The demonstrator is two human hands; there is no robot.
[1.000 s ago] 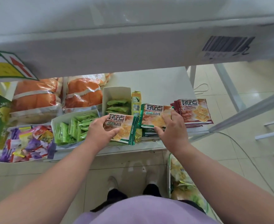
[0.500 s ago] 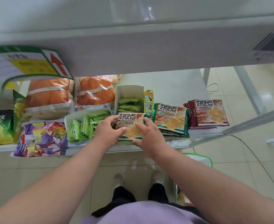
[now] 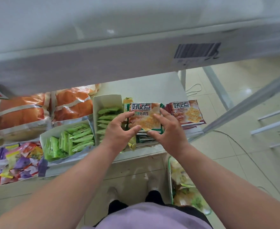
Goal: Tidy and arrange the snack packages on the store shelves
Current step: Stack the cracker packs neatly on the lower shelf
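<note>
A green-edged cracker packet [image 3: 146, 119] lies on top of a stack of the same packets [image 3: 144, 139] near the shelf's [image 3: 152, 86] front edge. My left hand [image 3: 118, 131] pinches its left side, thumb under the lower edge and fingers spread above. Over the packet's right side my right hand [image 3: 168, 129] curls, with its thumb at the lower corner. To the right, touching the green stack, sits a stack of red cracker packets [image 3: 188, 113].
Left of my hands are two white boxes of green sachets [image 3: 107, 100] [image 3: 66, 140], a slim yellow packet [image 3: 127, 101], orange bags [image 3: 71, 105] and a tray of mixed candies [image 3: 15, 161]. An upper shelf [image 3: 102, 63] overhangs. A green-rimmed basket [image 3: 169, 179] stands on the floor.
The loose green packet has moved right, from beside the sachet box onto the green stack. My right hand left the stack and joined my left hand on that packet.
</note>
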